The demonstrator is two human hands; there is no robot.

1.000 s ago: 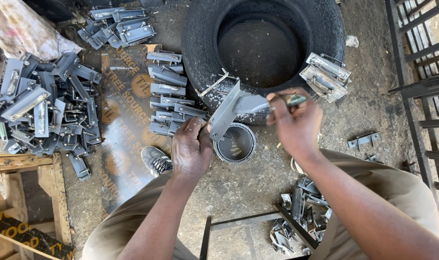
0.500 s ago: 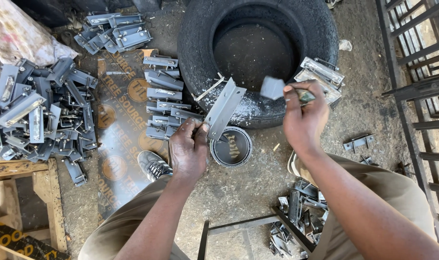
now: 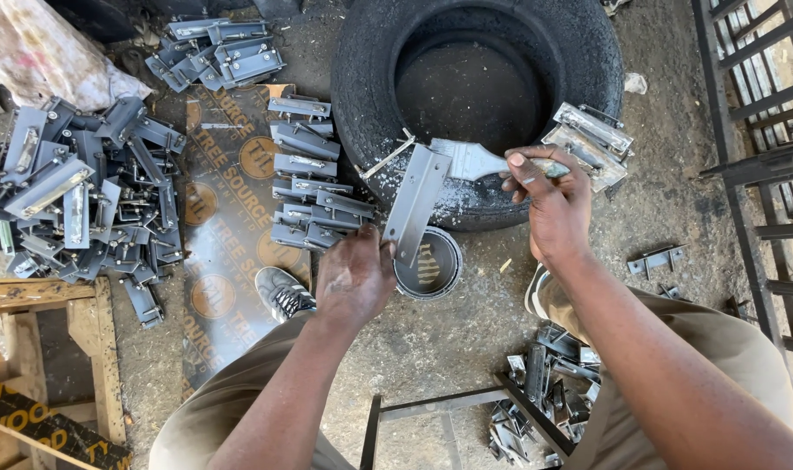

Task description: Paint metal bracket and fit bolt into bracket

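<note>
Tyre: I see 1 black rubber tyre (image 3: 605, 70) lying flat ahead.
Piece: long grey metal bracket (image 3: 416, 204) slants over the round paint tin (image 3: 431, 265), pinched by my left hand (image 3: 353, 278).
Brush: flat grey-bristled paintbrush (image 3: 470, 161), bristles at the bracket's top, clenched in my right hand (image 3: 553, 204).

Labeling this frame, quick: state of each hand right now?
Left hand: closed, holding grey metal bracket.
Right hand: closed, holding paintbrush.
</note>
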